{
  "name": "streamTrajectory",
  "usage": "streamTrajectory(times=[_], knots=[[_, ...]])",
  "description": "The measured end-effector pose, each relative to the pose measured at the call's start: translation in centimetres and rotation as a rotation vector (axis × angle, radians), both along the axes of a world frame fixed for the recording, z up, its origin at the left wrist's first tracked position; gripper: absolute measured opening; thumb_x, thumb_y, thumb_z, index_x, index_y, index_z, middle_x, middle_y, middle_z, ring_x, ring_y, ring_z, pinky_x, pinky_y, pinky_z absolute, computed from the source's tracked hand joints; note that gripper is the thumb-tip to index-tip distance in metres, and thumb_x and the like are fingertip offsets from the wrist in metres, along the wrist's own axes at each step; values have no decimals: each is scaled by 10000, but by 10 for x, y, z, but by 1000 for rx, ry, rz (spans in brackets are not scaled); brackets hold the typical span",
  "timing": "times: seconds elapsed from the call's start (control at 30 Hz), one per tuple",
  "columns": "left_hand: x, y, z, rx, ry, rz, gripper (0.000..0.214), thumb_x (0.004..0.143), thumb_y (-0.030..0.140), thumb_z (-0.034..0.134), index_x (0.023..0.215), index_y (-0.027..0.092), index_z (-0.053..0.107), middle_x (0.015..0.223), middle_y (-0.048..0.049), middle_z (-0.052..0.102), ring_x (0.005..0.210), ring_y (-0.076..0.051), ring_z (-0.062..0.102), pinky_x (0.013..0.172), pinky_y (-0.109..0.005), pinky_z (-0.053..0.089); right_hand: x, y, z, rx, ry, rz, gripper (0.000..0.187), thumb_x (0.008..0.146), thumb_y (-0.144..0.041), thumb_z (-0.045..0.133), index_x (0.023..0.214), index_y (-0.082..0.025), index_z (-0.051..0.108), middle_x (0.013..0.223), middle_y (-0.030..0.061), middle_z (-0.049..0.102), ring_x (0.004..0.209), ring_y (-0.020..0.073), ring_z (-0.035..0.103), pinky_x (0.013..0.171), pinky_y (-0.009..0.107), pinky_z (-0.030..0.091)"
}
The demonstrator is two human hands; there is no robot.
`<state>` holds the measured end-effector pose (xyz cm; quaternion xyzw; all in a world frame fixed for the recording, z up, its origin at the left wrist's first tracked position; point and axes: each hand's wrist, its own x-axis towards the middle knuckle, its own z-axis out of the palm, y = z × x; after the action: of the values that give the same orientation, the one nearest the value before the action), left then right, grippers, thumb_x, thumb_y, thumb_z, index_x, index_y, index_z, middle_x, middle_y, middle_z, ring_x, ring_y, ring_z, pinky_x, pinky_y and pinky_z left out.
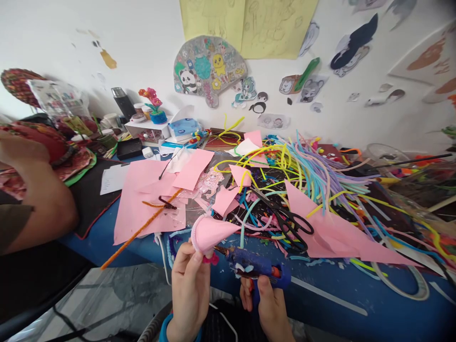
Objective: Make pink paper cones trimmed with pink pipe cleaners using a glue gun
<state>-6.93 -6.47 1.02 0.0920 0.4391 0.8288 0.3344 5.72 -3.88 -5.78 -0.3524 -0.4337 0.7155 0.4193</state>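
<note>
Pink cone (219, 232) being held at the near edge of the tabletop (377, 295).
Left hand (190, 278) is pinching its rim; right hand (266, 300), apart, is gripping a blue glue gun (249, 261), nozzle (221, 250) facing the cone.

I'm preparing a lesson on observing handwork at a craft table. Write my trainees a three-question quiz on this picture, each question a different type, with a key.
1. Which tool does the right hand grip?
2. True or false: neither hand holds the black-handled scissors.
3. Fill in the blank: the left hand holds a pink ____ with a pale trim around its rim.

Key:
1. A blue glue gun.
2. True.
3. cone
</note>
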Motion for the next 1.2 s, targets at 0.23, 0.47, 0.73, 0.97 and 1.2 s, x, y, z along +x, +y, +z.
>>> streamTrajectory(times=[0.23,0.47,0.73,0.97,1.2], knots=[[2,4,-2,-6,42,42,231,656,342,857,637,191,683,673,21,624,636,-106,556,602,-180,518,0,-2,3,-23,-6,13,570,856,-678,513,567,-188,539,412,-29,429,375,113,431,412,242,375],[2,8,-5,-23,1,34,211,615,306,884,635,203,701,797,11,677,747,-119,605,678,-177,516,-1,-4,-4,-6,42,1,551,857,-659,535,584,-182,552,423,-43,407,362,106,421,383,230,364],[3,7,-10,36,52,51,142,665,286,853,678,224,726,739,24,646,841,-156,647,743,-217,526,-3,-7,-11,-11,69,-32,533,883,-622,528,591,-179,562,428,-44,400,366,105,424,382,226,369],[4,7,-16,72,168,110,75,723,248,813,715,240,739,896,6,717,909,-169,660,805,-252,520,-4,-8,-11,-3,78,-18,544,879,-634,524,582,-180,555,439,-49,390,357,96,403,380,226,361],[5,7,-24,85,261,147,64,756,199,785,753,255,754,948,9,721,972,-168,658,845,-247,506,-2,-7,2,-21,35,14,558,871,-674,515,600,-186,542,449,-44,414,390,103,414,428,242,367]])
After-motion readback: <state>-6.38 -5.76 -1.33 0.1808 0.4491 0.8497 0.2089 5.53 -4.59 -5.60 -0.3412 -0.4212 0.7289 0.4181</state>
